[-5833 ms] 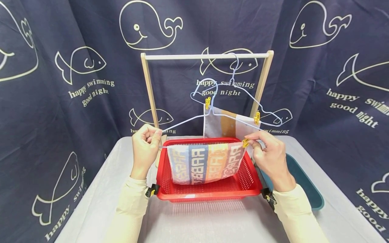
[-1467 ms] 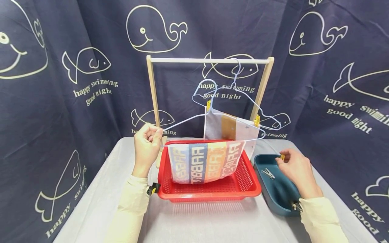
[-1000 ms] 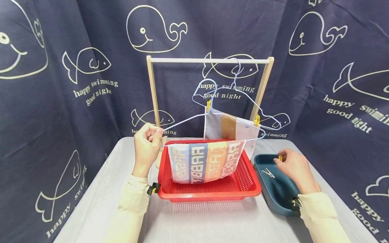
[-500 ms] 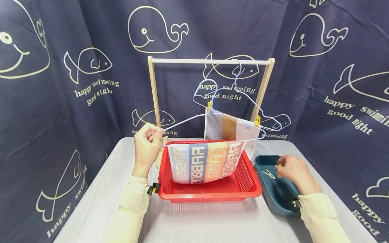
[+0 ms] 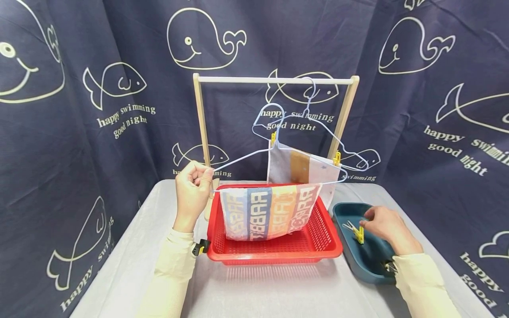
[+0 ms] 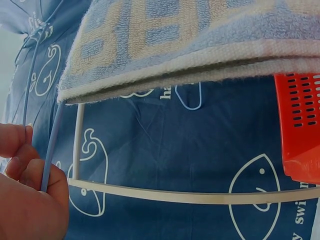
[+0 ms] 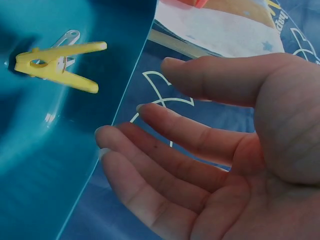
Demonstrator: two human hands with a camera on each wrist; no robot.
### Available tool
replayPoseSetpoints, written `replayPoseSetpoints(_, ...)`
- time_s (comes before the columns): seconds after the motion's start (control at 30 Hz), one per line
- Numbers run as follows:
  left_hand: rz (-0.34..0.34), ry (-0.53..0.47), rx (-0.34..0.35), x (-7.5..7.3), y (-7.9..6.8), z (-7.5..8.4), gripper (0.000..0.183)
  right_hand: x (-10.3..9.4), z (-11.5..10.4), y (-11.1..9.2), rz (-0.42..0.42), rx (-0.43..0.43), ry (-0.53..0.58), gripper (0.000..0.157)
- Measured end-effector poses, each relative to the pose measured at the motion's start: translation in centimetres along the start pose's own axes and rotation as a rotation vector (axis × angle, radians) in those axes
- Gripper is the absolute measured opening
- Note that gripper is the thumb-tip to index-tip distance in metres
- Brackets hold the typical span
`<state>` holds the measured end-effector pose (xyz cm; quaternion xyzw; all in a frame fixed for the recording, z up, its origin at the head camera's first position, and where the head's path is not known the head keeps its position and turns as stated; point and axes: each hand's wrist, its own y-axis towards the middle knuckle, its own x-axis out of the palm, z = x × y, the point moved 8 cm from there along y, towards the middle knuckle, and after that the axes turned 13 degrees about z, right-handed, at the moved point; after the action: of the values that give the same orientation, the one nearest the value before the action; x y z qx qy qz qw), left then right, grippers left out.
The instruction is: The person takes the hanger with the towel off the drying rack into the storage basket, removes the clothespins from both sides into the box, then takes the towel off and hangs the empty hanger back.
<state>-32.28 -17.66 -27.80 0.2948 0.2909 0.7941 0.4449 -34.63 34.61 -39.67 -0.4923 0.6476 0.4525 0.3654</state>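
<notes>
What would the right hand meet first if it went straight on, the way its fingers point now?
Probably the yellow clip inside the blue-green tray, just ahead of the right hand. Depth is unclear, so the hand might pass above it.

The navy curtain (image 5: 278,48) repeated one phrase in cream letters: "happy swimming", with "good night" beneath it. It stood under the fish outline (image 5: 121,85) left of the rack. The front hanger (image 5: 278,132) crossed the middle copy; the left hand (image 5: 191,194) covered part of a lower one. Folds and the picture's edge broke others at the far right. The left wrist view caught only "ha" and "y swi" on that cloth. The towel (image 5: 271,214) carried striped lettering, seen back to front; its blue band appeared to read "RABBIT" reversed, its neighbours just partly legible.
</notes>
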Motion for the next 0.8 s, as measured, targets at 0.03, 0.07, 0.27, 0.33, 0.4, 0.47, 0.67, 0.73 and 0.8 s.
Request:
replayPoseSetpoints(0.03,-0.001,0.0,-0.001,0.0,0.0,0.0,0.009,0.0,0.0,0.0,-0.007,0.008,0.002,0.045)
replayPoseSetpoints(0.07,-0.001,0.0,-0.002,0.0,0.0,0.0,0.009,0.0,0.0,0.0,-0.011,0.016,0.003,0.046)
replayPoseSetpoints(0.27,-0.002,-0.013,-0.004,0.0,0.0,-0.1,0.009,-0.6,-0.5,-0.2,0.007,0.011,0.005,0.046)
replayPoseSetpoints(0.33,-0.001,-0.015,-0.005,0.0,-0.1,0.0,0.009,-1.0,-0.8,-0.3,0.024,0.001,0.007,0.046)
replayPoseSetpoints(0.4,-0.001,-0.014,-0.006,0.0,-0.1,0.0,0.009,-1.4,-1.1,-0.4,0.038,-0.003,0.009,0.046)
replayPoseSetpoints(0.47,-0.001,-0.015,-0.007,0.0,-0.1,0.1,0.009,-1.9,-1.5,-0.5,0.066,-0.015,0.007,0.046)
replayPoseSetpoints(0.67,0.002,-0.01,-0.001,0.0,-0.1,0.2,0.009,-3.2,-3.2,-1.1,0.122,-0.026,0.022,0.045)
replayPoseSetpoints(0.73,0.004,-0.008,-0.001,0.0,0.0,0.3,0.008,-3.7,-4.0,-1.3,0.134,-0.032,0.035,0.044)
replayPoseSetpoints(0.8,0.007,-0.007,-0.003,-0.1,0.0,0.3,0.007,-4.3,-4.8,-1.5,0.155,-0.043,0.047,0.044)
